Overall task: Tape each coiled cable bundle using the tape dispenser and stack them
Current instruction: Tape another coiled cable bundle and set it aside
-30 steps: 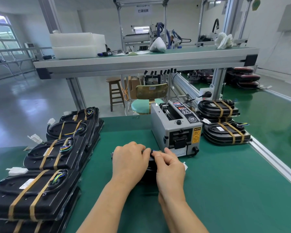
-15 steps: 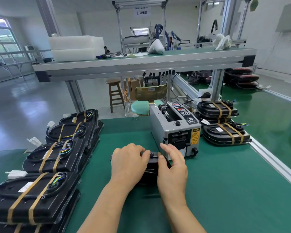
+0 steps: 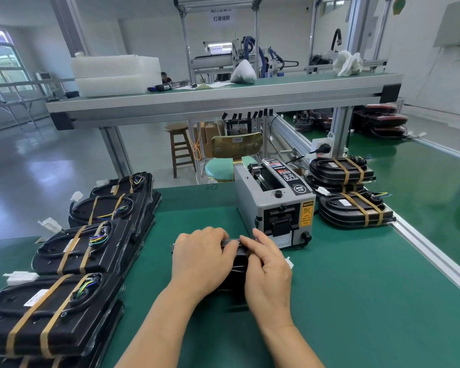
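A black cable bundle [image 3: 238, 272] stands on edge on the green table, mostly hidden between my hands. My left hand [image 3: 199, 261] curls over its top left and grips it. My right hand [image 3: 268, 266] lies against its right side with fingers fairly straight, fingertips at the top edge. Right behind them stands the grey tape dispenser [image 3: 276, 205]. Taped black bundles lie stacked in a row on the left [image 3: 72, 245] and in two piles on the right [image 3: 353, 211].
A raised shelf [image 3: 223, 99] with white trays spans the table's far side. An aluminium rail [image 3: 430, 251] borders the table on the right. A chair [image 3: 231, 166] and a wooden stool [image 3: 179, 147] stand beyond the table.
My right hand has shifted from pinching at the top of the bundle to lying along its right side. The left hand has stayed on the bundle.
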Demonstrator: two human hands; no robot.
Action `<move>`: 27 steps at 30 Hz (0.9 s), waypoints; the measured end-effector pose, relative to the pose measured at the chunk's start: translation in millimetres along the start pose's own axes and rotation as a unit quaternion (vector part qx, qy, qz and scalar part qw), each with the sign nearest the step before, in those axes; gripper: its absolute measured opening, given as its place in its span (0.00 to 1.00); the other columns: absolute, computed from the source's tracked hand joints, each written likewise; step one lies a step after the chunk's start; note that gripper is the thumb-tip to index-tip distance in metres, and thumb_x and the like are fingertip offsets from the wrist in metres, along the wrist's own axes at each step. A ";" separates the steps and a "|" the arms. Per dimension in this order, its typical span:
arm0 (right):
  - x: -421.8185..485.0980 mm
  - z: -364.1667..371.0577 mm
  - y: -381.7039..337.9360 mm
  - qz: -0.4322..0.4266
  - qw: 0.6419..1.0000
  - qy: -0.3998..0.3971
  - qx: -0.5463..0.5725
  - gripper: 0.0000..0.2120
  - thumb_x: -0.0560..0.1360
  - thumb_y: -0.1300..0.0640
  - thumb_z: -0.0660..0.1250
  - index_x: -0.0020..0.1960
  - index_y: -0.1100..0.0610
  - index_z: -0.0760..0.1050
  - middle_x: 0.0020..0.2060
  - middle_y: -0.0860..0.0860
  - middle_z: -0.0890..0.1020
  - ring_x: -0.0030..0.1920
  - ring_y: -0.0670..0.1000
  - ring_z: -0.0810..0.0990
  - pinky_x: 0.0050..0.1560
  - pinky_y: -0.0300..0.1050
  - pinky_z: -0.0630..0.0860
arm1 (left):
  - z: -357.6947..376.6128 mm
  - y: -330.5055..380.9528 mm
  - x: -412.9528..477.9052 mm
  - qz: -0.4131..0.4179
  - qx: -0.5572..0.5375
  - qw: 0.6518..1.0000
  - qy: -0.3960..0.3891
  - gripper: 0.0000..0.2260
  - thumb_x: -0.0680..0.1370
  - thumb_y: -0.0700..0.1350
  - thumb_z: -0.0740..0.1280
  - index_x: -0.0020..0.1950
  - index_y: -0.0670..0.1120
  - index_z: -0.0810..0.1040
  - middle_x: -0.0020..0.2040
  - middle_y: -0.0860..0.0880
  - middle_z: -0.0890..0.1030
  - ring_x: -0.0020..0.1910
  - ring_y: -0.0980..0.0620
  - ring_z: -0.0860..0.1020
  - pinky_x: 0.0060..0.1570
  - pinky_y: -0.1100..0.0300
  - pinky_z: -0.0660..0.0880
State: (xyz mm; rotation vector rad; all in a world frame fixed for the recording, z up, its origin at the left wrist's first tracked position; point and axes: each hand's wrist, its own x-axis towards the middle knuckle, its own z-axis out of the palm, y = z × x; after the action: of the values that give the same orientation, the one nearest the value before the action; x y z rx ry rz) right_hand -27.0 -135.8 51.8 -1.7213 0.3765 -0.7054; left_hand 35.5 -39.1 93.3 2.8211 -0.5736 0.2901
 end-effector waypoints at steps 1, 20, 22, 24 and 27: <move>0.5 0.0 -0.3 0.006 1.000 -0.001 0.009 0.20 0.78 0.70 0.59 0.56 0.53 0.84 0.61 0.39 0.75 0.69 0.44 0.71 0.72 0.38 0.62 | -0.3 -0.5 0.6 0.005 0.007 1.000 -0.003 0.15 0.80 0.59 0.55 0.52 0.55 0.79 0.51 0.56 0.81 0.52 0.53 0.77 0.54 0.54 0.67; 103.8 -38.3 26.8 0.252 0.937 0.152 0.187 0.05 0.77 0.63 0.66 0.44 0.59 0.80 0.34 0.51 0.79 0.28 0.46 0.75 0.31 0.38 0.75 | -2.1 4.2 5.2 0.019 0.090 0.995 -0.040 0.31 0.69 0.77 0.44 0.50 0.57 0.73 0.47 0.55 0.78 0.48 0.51 0.78 0.48 0.54 0.68; 108.3 -39.0 26.4 0.265 0.937 0.147 0.174 0.05 0.76 0.63 0.67 0.43 0.61 0.80 0.31 0.52 0.79 0.26 0.46 0.75 0.32 0.40 0.75 | 1.6 3.6 4.4 0.036 0.128 0.991 -0.036 0.40 0.63 0.80 0.36 0.58 0.60 0.71 0.52 0.55 0.79 0.53 0.49 0.77 0.51 0.53 0.67; 111.0 -40.0 26.8 0.268 0.940 0.139 0.161 0.05 0.76 0.61 0.68 0.42 0.60 0.79 0.31 0.52 0.79 0.25 0.46 0.75 0.35 0.42 0.78 | 3.3 -0.6 2.2 0.053 0.125 0.989 -0.062 0.46 0.59 0.82 0.33 0.70 0.66 0.61 0.59 0.56 0.77 0.60 0.48 0.74 0.58 0.48 0.65; 111.7 -39.6 26.5 0.268 0.943 0.130 0.147 0.04 0.75 0.60 0.70 0.43 0.61 0.80 0.31 0.52 0.80 0.23 0.44 0.76 0.37 0.42 0.79 | 2.4 -2.9 -1.8 0.075 0.138 0.984 -0.086 0.40 0.63 0.80 0.37 0.71 0.67 0.58 0.61 0.55 0.74 0.62 0.47 0.71 0.65 0.42 0.61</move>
State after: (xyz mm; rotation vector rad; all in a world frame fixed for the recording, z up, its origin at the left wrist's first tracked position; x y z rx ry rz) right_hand 36.5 -239.0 60.7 -1.1661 0.8426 -0.5509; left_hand 35.4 -36.4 90.0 3.0953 -0.8459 0.1634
